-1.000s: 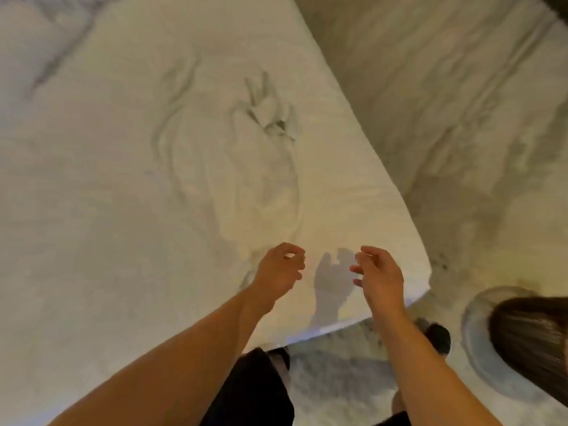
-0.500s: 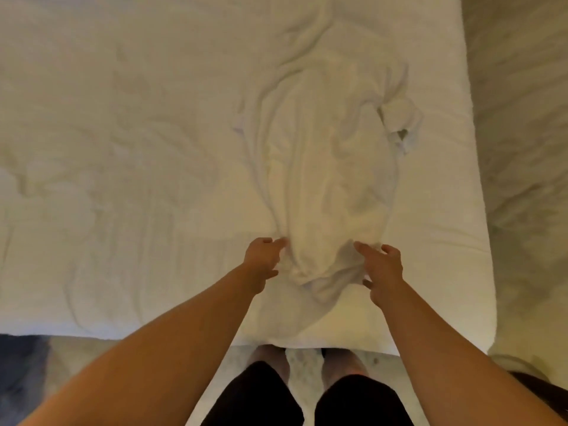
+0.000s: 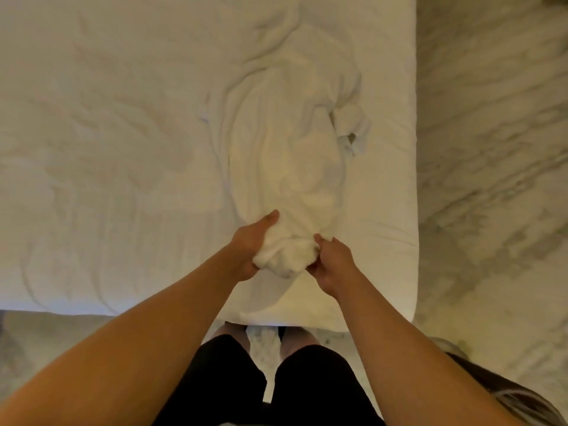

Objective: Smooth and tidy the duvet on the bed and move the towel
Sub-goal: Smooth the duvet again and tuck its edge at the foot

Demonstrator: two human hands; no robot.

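Note:
A white towel (image 3: 292, 149) lies crumpled in a long heap on the white duvet (image 3: 107, 133), near the bed's right side. Its near end is bunched into a wad between both hands. My left hand (image 3: 250, 244) grips the wad from the left, thumb up over the cloth. My right hand (image 3: 333, 261) grips it from the right, fingers curled into the fabric. The duvet shows shallow wrinkles across its left and middle parts.
The bed's near edge (image 3: 153, 312) runs across in front of my legs, and its right edge (image 3: 415, 179) drops to a pale marbled floor (image 3: 491, 149). My legs in black shorts (image 3: 270, 382) stand against the bed's foot.
Both hands moved inward from the towel's near end and closed on it, gathering the cloth into a wad. The view shifted to face the bed squarely.

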